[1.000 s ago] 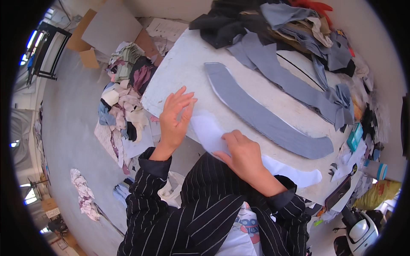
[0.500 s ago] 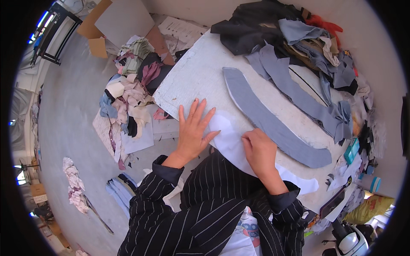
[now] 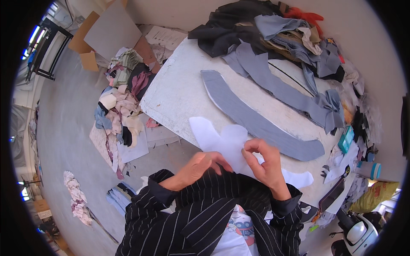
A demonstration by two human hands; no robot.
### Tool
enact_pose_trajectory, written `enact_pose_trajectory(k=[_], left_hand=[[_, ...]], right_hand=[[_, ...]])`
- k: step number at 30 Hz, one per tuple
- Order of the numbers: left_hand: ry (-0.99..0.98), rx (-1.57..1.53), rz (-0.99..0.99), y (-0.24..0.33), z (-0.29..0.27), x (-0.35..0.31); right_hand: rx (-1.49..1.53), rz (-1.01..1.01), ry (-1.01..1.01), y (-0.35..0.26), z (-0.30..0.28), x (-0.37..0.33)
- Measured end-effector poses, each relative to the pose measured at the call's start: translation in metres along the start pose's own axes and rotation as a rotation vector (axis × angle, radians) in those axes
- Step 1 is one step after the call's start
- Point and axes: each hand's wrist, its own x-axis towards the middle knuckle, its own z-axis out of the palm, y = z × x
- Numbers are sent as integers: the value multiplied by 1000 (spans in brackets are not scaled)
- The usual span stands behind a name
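A curved white piece [image 3: 234, 136], like thin cloth or interfacing, lies over the near edge of the white board. Its left end spreads into two lobes, so it looks like two layers parted there. My right hand [image 3: 265, 164] pinches its upper edge between thumb and forefinger. Below the left lobe, my left hand [image 3: 198, 168] has its fingers curled at the near edge of the white piece, partly hidden by it. Beyond both hands, a curved grey-blue cloth strip [image 3: 260, 115] with a pale rim lies flat on the board, untouched.
Grey scraps [image 3: 286, 89] and a dark fabric heap [image 3: 230, 30] cover the board's far side. A teal box [image 3: 346, 139] and a phone-like dark object [image 3: 332, 194] are at right. Mixed scraps [image 3: 124, 104] and a cardboard box [image 3: 85, 40] stand left of the board [image 3: 171, 94].
My left hand has moved down from lying spread on the white piece to its near edge. The piece's left end has lifted and parted into two lobes. The view has shifted slightly.
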Motion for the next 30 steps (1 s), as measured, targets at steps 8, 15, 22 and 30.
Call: enact_pose_trajectory(k=[8, 15, 22, 30], left_hand=[[272, -212, 148, 21, 31, 54], [423, -169, 202, 23, 4, 79], [500, -109, 119, 32, -24, 97], [584, 160, 144, 38, -68, 125]], right_hand=[[510, 309, -81, 13, -29, -29], [325, 536, -46, 0, -118, -99], [115, 525, 52, 17, -125, -101], [-60, 492, 24, 37, -126, -52]])
